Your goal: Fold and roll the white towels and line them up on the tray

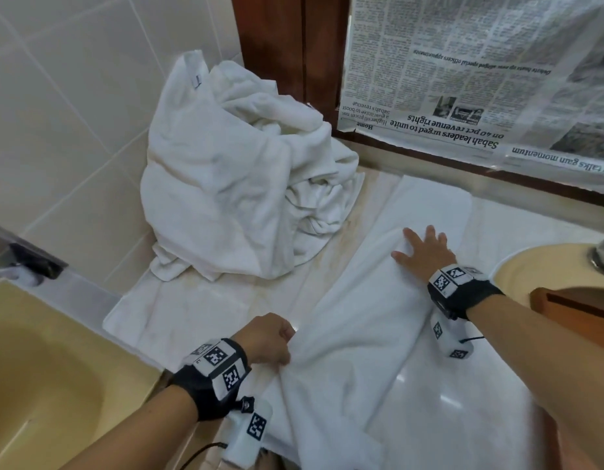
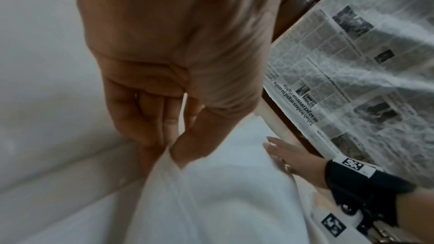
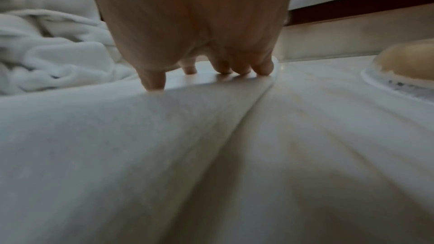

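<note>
Soft, limp towel (image 1: 354, 320) is pinched at its edge by left hand (image 1: 266, 337); right hand (image 1: 426, 249) is pressed flat, fingers spread.

Two hands are in view: the left hand (image 1: 270, 337) near the bottom centre and the right hand (image 1: 426, 249) farther off to the right. One long white towel (image 1: 354, 320) is spread over the bench (image 1: 463, 395) between them. A second flat towel (image 1: 178, 313) lies to the left, and behind it, far left, sits one crumpled heap of towels (image 1: 232, 174); how many pieces make up that heap cannot be told. Two yellow basins show, one basin (image 1: 39, 385) at near left and one sink (image 1: 544, 266) at right. One newspaper sheet (image 1: 480, 72) covers the far right. Each wrist wears one black band, two wristbands in all.
</note>
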`<state>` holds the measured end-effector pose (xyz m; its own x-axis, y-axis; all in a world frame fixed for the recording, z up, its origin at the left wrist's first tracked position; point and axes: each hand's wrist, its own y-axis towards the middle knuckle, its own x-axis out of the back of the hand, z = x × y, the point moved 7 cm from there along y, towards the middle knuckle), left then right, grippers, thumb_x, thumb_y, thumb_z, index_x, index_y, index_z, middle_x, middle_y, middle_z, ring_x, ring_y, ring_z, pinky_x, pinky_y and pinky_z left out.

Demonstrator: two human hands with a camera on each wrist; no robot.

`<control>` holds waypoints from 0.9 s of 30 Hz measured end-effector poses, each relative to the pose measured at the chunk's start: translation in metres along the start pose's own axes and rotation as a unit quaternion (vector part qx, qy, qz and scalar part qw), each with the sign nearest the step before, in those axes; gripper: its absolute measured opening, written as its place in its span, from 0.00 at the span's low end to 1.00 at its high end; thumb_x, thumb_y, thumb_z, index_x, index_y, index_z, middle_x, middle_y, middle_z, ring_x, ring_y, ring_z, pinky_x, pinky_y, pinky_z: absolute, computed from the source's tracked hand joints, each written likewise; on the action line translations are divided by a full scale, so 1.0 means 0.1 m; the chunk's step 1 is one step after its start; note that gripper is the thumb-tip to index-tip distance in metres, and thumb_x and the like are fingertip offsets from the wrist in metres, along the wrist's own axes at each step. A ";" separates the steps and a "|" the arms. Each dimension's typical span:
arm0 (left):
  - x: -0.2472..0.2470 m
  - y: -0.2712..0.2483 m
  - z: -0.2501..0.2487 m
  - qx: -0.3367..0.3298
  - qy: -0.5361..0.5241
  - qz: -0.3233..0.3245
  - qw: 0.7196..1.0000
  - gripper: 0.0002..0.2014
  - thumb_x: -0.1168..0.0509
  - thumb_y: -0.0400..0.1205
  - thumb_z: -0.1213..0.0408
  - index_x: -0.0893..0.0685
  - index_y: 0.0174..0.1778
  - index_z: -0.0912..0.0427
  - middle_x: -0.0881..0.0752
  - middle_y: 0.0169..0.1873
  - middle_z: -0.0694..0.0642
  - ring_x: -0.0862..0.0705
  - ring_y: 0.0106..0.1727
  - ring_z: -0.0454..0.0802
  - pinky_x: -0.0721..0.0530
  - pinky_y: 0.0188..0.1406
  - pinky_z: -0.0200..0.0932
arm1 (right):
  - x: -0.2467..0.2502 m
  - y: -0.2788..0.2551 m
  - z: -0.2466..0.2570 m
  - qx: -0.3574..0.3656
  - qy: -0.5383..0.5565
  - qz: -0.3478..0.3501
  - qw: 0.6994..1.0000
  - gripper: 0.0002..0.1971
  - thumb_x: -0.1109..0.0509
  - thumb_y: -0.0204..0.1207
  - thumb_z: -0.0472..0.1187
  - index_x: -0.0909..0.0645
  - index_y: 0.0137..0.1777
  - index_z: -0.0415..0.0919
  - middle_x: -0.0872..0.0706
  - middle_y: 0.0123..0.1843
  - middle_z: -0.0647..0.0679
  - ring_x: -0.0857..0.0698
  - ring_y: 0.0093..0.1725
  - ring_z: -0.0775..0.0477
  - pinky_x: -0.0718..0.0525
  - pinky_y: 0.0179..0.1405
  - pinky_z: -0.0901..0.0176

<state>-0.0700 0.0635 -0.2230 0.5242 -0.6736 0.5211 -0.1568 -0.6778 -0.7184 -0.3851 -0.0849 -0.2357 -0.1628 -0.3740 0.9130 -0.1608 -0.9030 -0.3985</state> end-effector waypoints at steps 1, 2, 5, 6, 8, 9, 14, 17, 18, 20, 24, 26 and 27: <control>-0.02 0.00 -0.04 -0.003 -0.001 0.005 1.000 0.11 0.24 0.69 0.66 0.16 0.44 0.52 0.18 0.39 0.47 0.21 0.40 0.44 0.23 0.40 0.34 | -0.01 -0.04 0.03 0.006 0.005 0.000 1.000 0.36 0.45 0.80 0.66 0.50 0.84 0.56 0.57 0.86 0.41 0.54 0.84 0.32 0.40 0.78 0.35; -0.01 0.01 -0.10 -0.005 -0.008 0.002 1.000 0.12 0.22 0.68 0.62 0.17 0.44 0.52 0.18 0.40 0.47 0.21 0.40 0.44 0.23 0.41 0.34 | -0.02 -0.07 0.07 0.015 0.011 -0.001 1.000 0.35 0.46 0.81 0.66 0.49 0.84 0.55 0.57 0.86 0.40 0.54 0.83 0.31 0.40 0.78 0.36; 0.06 0.15 -0.38 -0.008 -0.001 -0.045 0.999 0.17 0.22 0.70 0.49 0.18 0.46 0.53 0.18 0.44 0.48 0.19 0.46 0.45 0.21 0.48 0.38 | -0.03 -0.14 0.25 0.079 0.001 -0.006 0.997 0.33 0.49 0.82 0.65 0.47 0.84 0.53 0.56 0.86 0.41 0.53 0.83 0.32 0.40 0.78 0.36; 0.09 0.23 -0.50 -0.011 0.007 -0.065 0.998 0.17 0.24 0.72 0.46 0.19 0.44 0.54 0.18 0.44 0.49 0.19 0.46 0.46 0.23 0.45 0.38 | -0.04 -0.16 0.32 0.110 -0.005 0.000 0.994 0.33 0.49 0.82 0.65 0.47 0.84 0.53 0.56 0.86 0.41 0.53 0.84 0.33 0.40 0.78 0.36; 0.13 0.40 -0.74 -0.020 0.015 -0.097 0.995 0.19 0.28 0.75 0.44 0.16 0.46 0.58 0.15 0.47 0.56 0.16 0.50 0.52 0.24 0.42 0.41 | -0.08 -0.18 0.42 0.151 -0.017 0.020 0.988 0.32 0.49 0.83 0.64 0.48 0.84 0.54 0.57 0.87 0.44 0.55 0.84 0.35 0.41 0.78 0.37; 0.15 0.47 -0.84 -0.025 0.014 -0.112 0.993 0.22 0.31 0.77 0.44 0.15 0.51 0.61 0.14 0.51 0.59 0.16 0.53 0.54 0.23 0.44 0.42 | -0.11 -0.19 0.44 0.161 -0.029 0.028 0.986 0.32 0.49 0.82 0.64 0.48 0.84 0.56 0.57 0.87 0.45 0.56 0.84 0.35 0.41 0.78 0.37; 0.26 0.68 -1.08 -0.012 -0.025 -0.198 0.980 0.15 0.38 0.83 0.54 0.14 0.52 0.61 0.13 0.53 0.57 0.16 0.55 0.57 0.18 0.53 0.45 | -0.19 -0.18 0.37 0.168 -0.082 0.041 0.981 0.36 0.50 0.79 0.71 0.57 0.84 0.64 0.63 0.87 0.50 0.60 0.85 0.39 0.46 0.79 0.34; 0.23 0.73 -1.02 0.003 -0.022 -0.219 0.976 0.13 0.40 0.83 0.54 0.16 0.52 0.58 0.14 0.53 0.57 0.17 0.54 0.57 0.19 0.51 0.44 | -0.24 -0.19 0.35 0.168 -0.099 0.062 0.979 0.38 0.53 0.76 0.74 0.64 0.83 0.66 0.70 0.85 0.52 0.65 0.85 0.40 0.54 0.79 0.32; 0.21 0.72 -1.00 0.000 -0.021 -0.218 0.976 0.13 0.39 0.83 0.52 0.18 0.55 0.57 0.15 0.54 0.56 0.17 0.56 0.56 0.21 0.52 0.43 | -0.24 -0.19 0.35 0.167 -0.105 0.067 0.978 0.39 0.54 0.76 0.75 0.66 0.82 0.66 0.72 0.85 0.52 0.66 0.84 0.41 0.55 0.79 0.31; 0.16 0.68 -0.94 -0.005 -0.026 -0.207 0.978 0.17 0.35 0.81 0.49 0.20 0.61 0.55 0.16 0.57 0.54 0.18 0.58 0.54 0.22 0.53 0.42 | -0.25 -0.16 0.33 0.162 -0.111 0.076 0.978 0.39 0.56 0.75 0.76 0.68 0.82 0.67 0.74 0.84 0.53 0.67 0.84 0.41 0.56 0.78 0.29; 0.08 0.45 -0.73 0.010 -0.021 -0.178 0.984 0.24 0.31 0.77 0.48 0.25 0.67 0.52 0.18 0.60 0.53 0.18 0.60 0.52 0.19 0.56 0.43 | -0.16 0.01 0.23 0.136 -0.114 0.080 0.981 0.39 0.57 0.74 0.77 0.69 0.80 0.69 0.74 0.84 0.56 0.66 0.84 0.44 0.54 0.78 0.28; -0.01 0.30 -0.62 0.019 0.005 -0.159 0.987 0.28 0.31 0.76 0.48 0.28 0.71 0.52 0.18 0.60 0.54 0.18 0.59 0.54 0.18 0.55 0.44 | -0.04 0.10 0.16 0.113 -0.109 0.083 0.984 0.39 0.56 0.75 0.76 0.69 0.81 0.68 0.73 0.84 0.56 0.66 0.85 0.45 0.54 0.78 0.28; -0.06 0.23 -0.57 0.025 0.011 -0.155 0.988 0.29 0.31 0.76 0.48 0.29 0.72 0.52 0.18 0.59 0.55 0.17 0.58 0.55 0.18 0.54 0.44 | 0.01 0.13 0.13 0.101 -0.106 0.088 0.985 0.39 0.55 0.76 0.76 0.68 0.81 0.68 0.72 0.84 0.56 0.65 0.85 0.44 0.53 0.78 0.28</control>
<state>-0.1247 0.0351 -0.2168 0.5220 -0.4433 0.7287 0.0490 -0.8373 -0.5445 -0.3744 -0.1002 -0.2386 0.0399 -0.5454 0.8372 0.0517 -0.8357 -0.5468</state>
